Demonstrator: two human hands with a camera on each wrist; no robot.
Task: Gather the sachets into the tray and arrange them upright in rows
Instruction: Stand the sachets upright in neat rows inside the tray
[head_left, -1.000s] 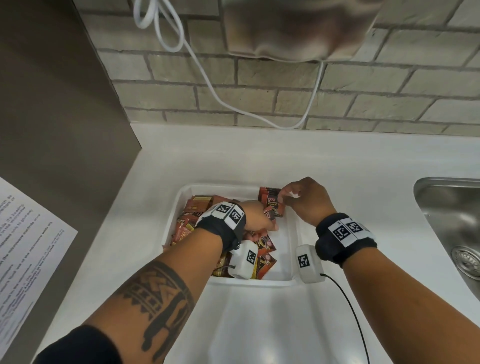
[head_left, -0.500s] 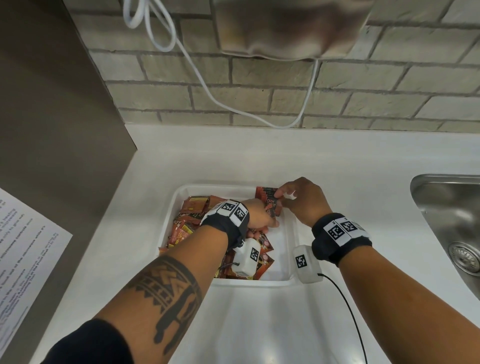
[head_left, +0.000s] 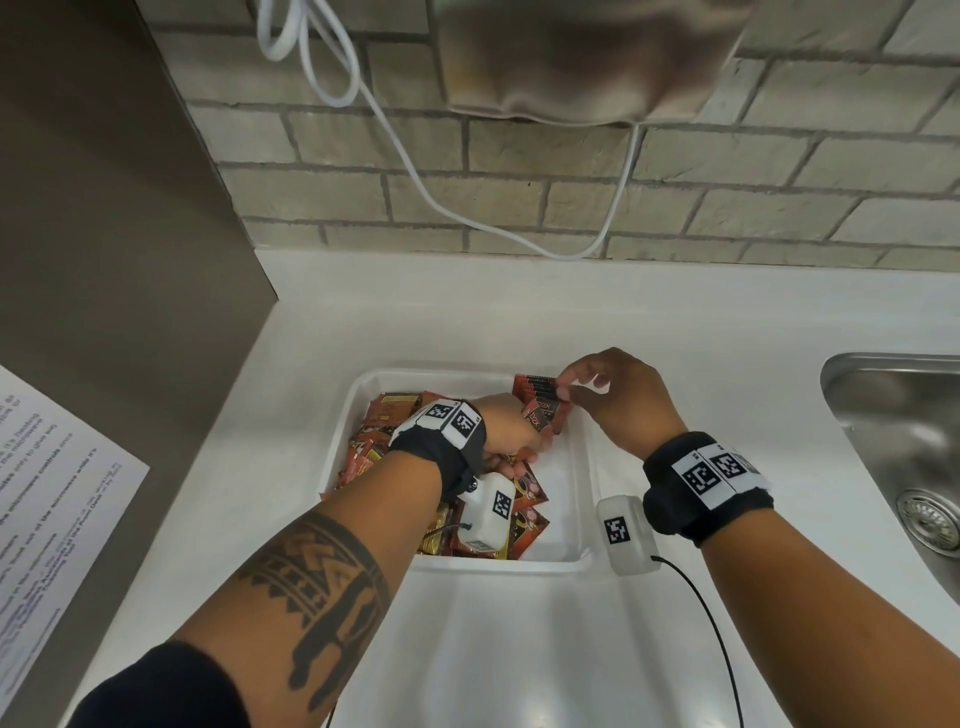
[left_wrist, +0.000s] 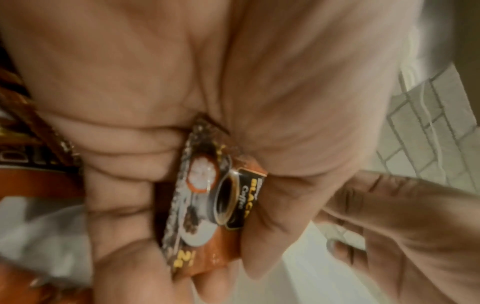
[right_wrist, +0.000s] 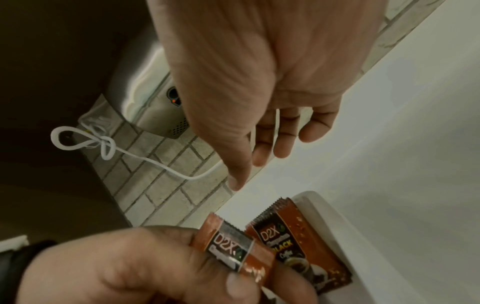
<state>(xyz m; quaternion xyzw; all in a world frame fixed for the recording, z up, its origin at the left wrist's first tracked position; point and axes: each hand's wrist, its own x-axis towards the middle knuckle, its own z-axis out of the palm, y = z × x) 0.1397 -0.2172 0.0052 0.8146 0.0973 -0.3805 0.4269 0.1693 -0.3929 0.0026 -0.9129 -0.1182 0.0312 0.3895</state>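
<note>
— Left hand (head_left: 511, 428) fingers now pinch one folded orange-and-black coffee sachet (left_wrist: 207, 216); right hand (head_left: 618, 397), fingers loosely spread and holding nothing, has let go of the upright row (head_left: 540, 397).

— So that row stands alone in the white plastic tray's (head_left: 584, 499) far right corner, awaiting the next.

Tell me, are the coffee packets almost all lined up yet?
Not yet. A short row of packets already stands upright in the tray's far right corner. The left hand holds one packet beside that row, and the right hand touches its top. The loose pile on the left is still unsorted.
</note>
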